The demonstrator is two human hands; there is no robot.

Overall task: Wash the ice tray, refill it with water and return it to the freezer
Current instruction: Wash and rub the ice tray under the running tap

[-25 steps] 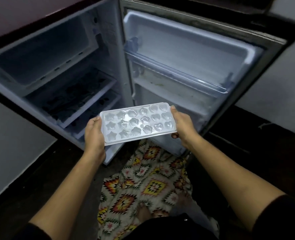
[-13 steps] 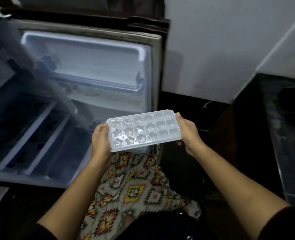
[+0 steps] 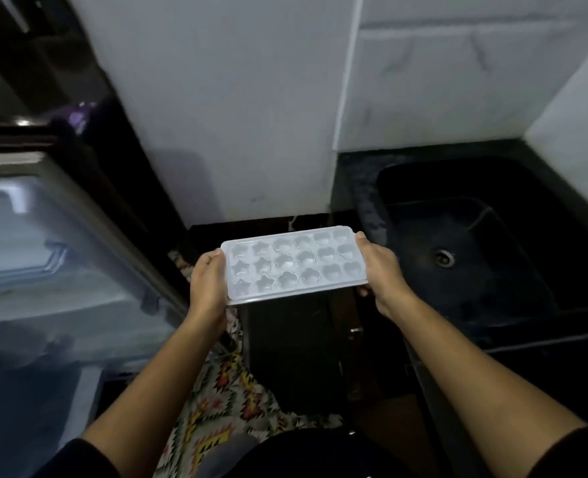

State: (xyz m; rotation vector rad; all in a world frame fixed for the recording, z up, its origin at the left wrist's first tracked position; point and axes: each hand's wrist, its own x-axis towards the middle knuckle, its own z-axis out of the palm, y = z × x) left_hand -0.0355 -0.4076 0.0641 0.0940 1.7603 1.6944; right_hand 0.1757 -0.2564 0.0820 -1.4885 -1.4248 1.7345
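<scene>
The ice tray (image 3: 294, 263) is held level in the air, its star, flower and heart moulds facing up. The left hand (image 3: 209, 283) grasps its left short end and the right hand (image 3: 379, 267) grasps its right short end, thumbs on the rim. The black sink (image 3: 465, 260) lies just to the right, set in the dark desk (image 3: 353, 181). The open fridge door (image 3: 44, 257) stands to the left. A patterned cloth (image 3: 216, 401) shows below.

Between the fingers of left hand (image 3: 208, 284) and right hand (image 3: 379, 270) sits the translucent white plastic ice tray (image 3: 294, 262). Right of them lies the black rectangular sink (image 3: 513, 281); left, the open grey fridge door (image 3: 61, 270).
</scene>
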